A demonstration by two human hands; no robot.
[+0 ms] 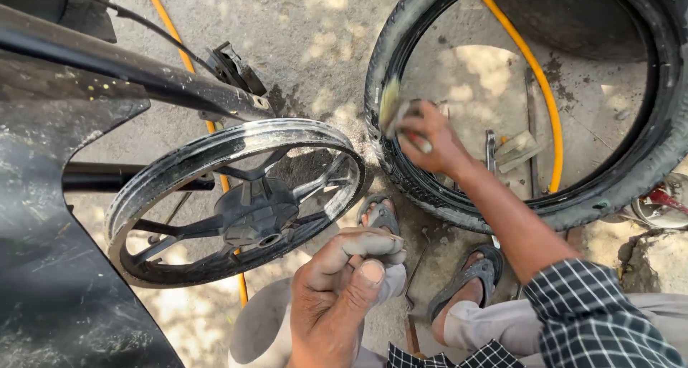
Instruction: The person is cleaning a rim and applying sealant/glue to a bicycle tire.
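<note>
The right hand (424, 137) is gripping a small brush (390, 104) and pressing it against the inner bead of the black tyre (401, 174) lying on the concrete; the rubber looks heavy, stiff yet flexible, best gripped at the bead. The left hand (337, 296) is resting loosely curled, holding nothing. No containers are showing

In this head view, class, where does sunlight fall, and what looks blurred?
Head view: dappled sun and leaf shadow mottle the ground; glare whitens the wheel rim; the rag in the right hand smears with motion; the left hand stays sharp.
</note>
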